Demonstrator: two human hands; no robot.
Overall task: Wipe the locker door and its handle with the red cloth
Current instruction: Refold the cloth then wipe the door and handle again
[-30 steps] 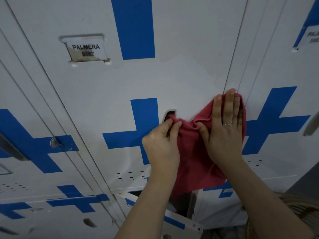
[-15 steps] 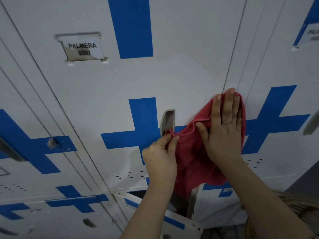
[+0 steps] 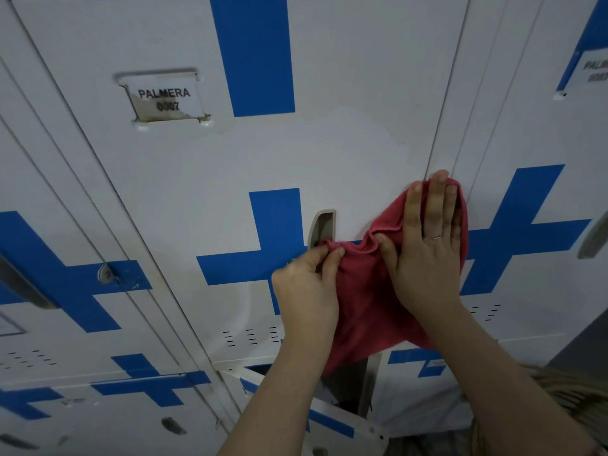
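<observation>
Over on the far left there's a small latch (image 3: 106, 274) on the neighbouring door, well away from either hand. Up above the fingers sits the label (image 3: 167, 99) reading PALMERA 0007, fixed on the white locker door (image 3: 345, 143). Now the left hand (image 3: 307, 292) — thumb and forefinger pinched tight on a corner of the red cloth (image 3: 365, 311), and that pinch is right at the bottom of the handle (image 3: 323, 227), a recessed slot that rises just above the fingertips. The blue cross (image 3: 274, 225) on the door lies immediately left of that pinch. The cloth bunches between the two hands and hangs down below the wrists. Then the right hand (image 3: 427, 258) — palm flat, fingers stretched out and close together, pressing the cloth against the door's right edge, a thin ring (image 3: 433, 235) on one finger. The fingertips reach just past the cloth's top edge.
</observation>
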